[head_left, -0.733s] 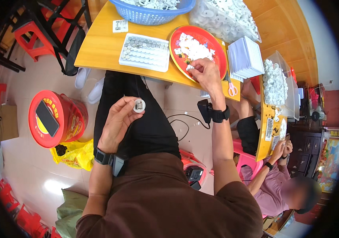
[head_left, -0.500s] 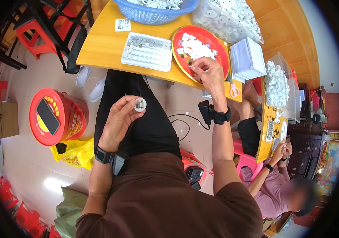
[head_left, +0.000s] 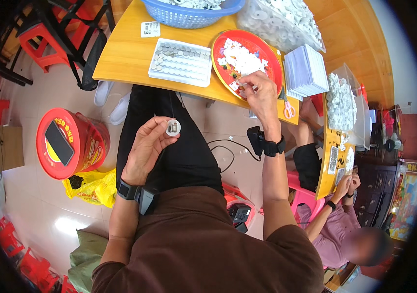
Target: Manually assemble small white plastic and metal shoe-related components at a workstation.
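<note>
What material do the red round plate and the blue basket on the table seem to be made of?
The red plate looks like glossy moulded plastic: its rim shines and the colour is even. The blue basket also appears to be plastic, with an open lattice wall in one uniform colour. The table looks like varnished wood, though it may be laminate.

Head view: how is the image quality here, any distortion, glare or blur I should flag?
Head view: strong fisheye bending, the yellow table edge curves and black vignette rings the frame; a glare patch shines on the floor at lower left; left hand, its small round part and right hand are sharp; the co-worker's face is blurred.
</note>
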Motion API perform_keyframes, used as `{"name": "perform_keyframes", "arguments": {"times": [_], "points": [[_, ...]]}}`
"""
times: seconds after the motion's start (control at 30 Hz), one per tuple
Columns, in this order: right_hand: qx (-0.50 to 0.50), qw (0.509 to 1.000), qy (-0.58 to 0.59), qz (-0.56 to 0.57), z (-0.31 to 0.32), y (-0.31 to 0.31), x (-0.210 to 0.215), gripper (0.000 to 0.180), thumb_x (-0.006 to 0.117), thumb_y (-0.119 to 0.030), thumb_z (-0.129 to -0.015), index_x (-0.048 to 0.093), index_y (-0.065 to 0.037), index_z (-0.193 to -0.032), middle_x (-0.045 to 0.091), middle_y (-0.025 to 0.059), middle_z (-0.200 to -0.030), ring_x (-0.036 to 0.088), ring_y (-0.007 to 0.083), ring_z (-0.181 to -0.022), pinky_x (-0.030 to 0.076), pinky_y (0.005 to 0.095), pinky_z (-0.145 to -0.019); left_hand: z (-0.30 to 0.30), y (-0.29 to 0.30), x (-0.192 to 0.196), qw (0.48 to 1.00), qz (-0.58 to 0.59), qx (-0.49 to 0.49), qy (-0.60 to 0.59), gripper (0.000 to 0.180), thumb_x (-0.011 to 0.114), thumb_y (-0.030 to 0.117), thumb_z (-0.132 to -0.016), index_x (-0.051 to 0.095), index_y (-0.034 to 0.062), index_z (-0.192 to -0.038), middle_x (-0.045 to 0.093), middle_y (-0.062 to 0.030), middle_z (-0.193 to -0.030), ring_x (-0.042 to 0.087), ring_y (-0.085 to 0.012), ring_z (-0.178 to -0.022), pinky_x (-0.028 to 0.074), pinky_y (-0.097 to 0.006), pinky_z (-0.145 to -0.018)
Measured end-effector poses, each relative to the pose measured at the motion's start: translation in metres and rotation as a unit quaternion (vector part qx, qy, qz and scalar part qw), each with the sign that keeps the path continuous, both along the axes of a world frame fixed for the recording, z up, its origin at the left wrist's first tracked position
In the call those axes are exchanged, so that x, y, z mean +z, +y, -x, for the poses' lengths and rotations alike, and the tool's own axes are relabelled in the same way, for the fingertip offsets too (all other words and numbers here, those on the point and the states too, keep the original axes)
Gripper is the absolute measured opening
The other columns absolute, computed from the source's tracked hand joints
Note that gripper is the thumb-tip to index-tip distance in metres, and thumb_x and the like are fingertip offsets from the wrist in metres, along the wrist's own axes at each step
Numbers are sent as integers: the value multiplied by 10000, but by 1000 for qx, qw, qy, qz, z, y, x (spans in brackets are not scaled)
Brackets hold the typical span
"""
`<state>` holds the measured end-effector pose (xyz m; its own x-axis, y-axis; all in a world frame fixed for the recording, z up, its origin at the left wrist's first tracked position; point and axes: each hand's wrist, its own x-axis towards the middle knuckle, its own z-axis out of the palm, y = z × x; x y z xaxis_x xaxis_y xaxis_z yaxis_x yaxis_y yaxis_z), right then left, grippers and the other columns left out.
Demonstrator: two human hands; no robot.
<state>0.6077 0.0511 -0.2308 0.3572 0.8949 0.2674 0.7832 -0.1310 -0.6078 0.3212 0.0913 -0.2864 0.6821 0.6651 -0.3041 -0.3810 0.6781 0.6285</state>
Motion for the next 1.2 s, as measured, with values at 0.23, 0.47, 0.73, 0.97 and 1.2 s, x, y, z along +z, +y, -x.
{"name": "perform_keyframes", "arguments": {"times": [0.23, 0.47, 0.73, 0.97, 1.2], "points": [[12, 997, 5, 73, 3, 6, -3, 122, 659, -20, -731, 666, -13, -853, 590, 111, -791, 613, 238, -723, 475, 315, -636, 1, -4, 12, 1000, 4, 11, 11, 165, 531, 158, -918, 597, 35, -1007, 632, -67, -947, 633, -143, -842, 527, -252, -753], [-33, 980, 187, 57, 24, 5, 8, 47, 645, -3, -771, 601, -7, -787, 603, 41, -696, 555, 82, -629, 466, 211, -600, 17, 0, 1, 998, 22, -6, -51, 224, 531, 195, -919, 566, 36, -1073, 616, -80, -977, 628, -164, -859, 532, -262, -756], [142, 938, 317, -4, 110, -10, 15, 143, 629, 25, -777, 633, -27, -910, 618, 32, -814, 600, 96, -679, 468, 218, -630, 28, 4, 0, 998, 15, -17, -50, 217, 527, 195, -922, 577, 35, -1059, 620, -56, -945, 627, -132, -818, 529, -247, -738], [229, 946, 228, 7, 160, -7, 5, 165, 623, 75, -752, 636, -12, -891, 576, 59, -810, 566, 146, -631, 436, 247, -556, 37, 4, -2, 999, -1, -9, -40, 195, 525, 170, -923, 582, 39, -1057, 616, -47, -941, 606, -110, -842, 514, -244, -739], [231, 958, 171, 0, 171, -7, 6, 148, 634, 66, -736, 623, -8, -864, 569, 83, -751, 575, 199, -619, 447, 279, -540, 44, 2, -3, 999, -14, -12, -33, 187, 531, 150, -918, 585, 39, -1059, 618, -44, -929, 604, -109, -833, 511, -246, -735]]}}
